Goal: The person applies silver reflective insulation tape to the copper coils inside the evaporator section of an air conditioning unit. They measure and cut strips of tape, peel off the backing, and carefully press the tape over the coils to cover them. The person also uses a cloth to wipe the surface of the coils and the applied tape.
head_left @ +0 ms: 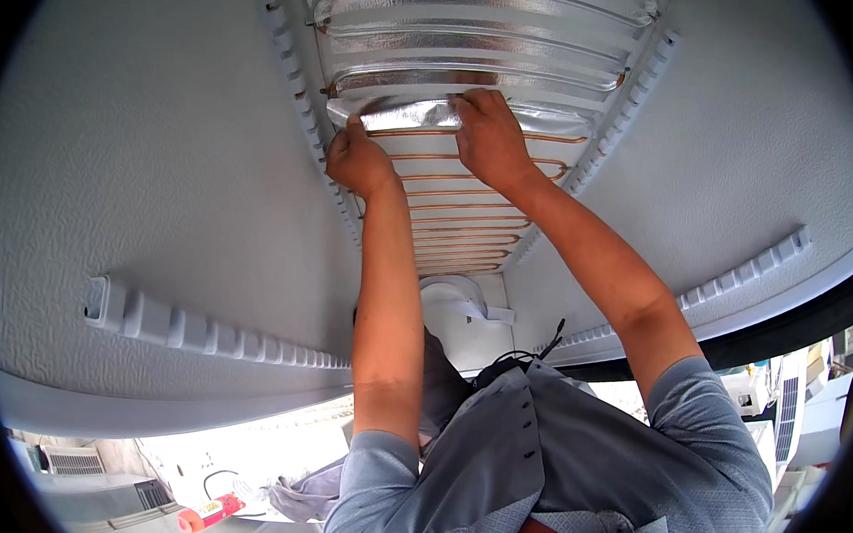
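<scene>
A shiny strip of foil tape lies crosswise over bent copper tubing on the back wall of a white cabinet lined like a refrigerator. My left hand pinches the strip near its left end, with the thumb on the foil. Closed against the strip's middle, my right hand has its fingers curled at the foil; the fingertips are partly hidden. Above the strip, flattened foil covers the upper runs of tubing. Below it the copper runs are bare.
Ribbed white shelf rails line the walls: one left of the coil, one right of it, others nearer. A white curved piece sits below the tubing. Outside the cabinet, a red cylindrical object lies at lower left.
</scene>
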